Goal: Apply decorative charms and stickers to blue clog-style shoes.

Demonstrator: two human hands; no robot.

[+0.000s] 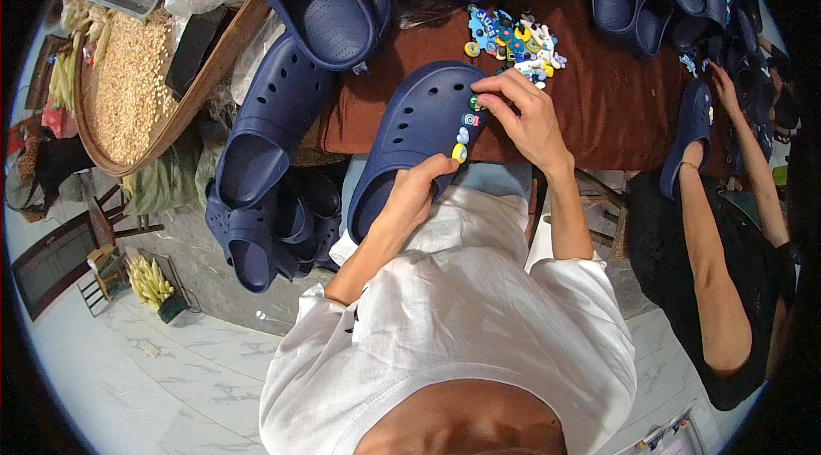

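Note:
A dark blue foam clog point(410, 143) lies toe-away at the near edge of the brown-covered table. My left hand point(416, 192) grips its side, the thumb beside a round yellow charm point(459, 152). Thumb and forefinger of my right hand point(528, 121) close on a small green charm point(475, 102) at the clog's right toe edge; whether it is fully seated in a hole cannot be seen. Between the green and yellow charms sit a swirl-patterned charm point(469, 121) and a pale lilac one point(463, 135). The holes across the left of the toe are bare.
Loose colourful charms point(517, 40) lie heaped beyond my right hand. More blue clogs are stacked at left point(274, 104) and along the back point(325, 10). Far left, a woven tray point(128, 104) holds pale kernels. At right, another person's hands hold a clog point(694, 117).

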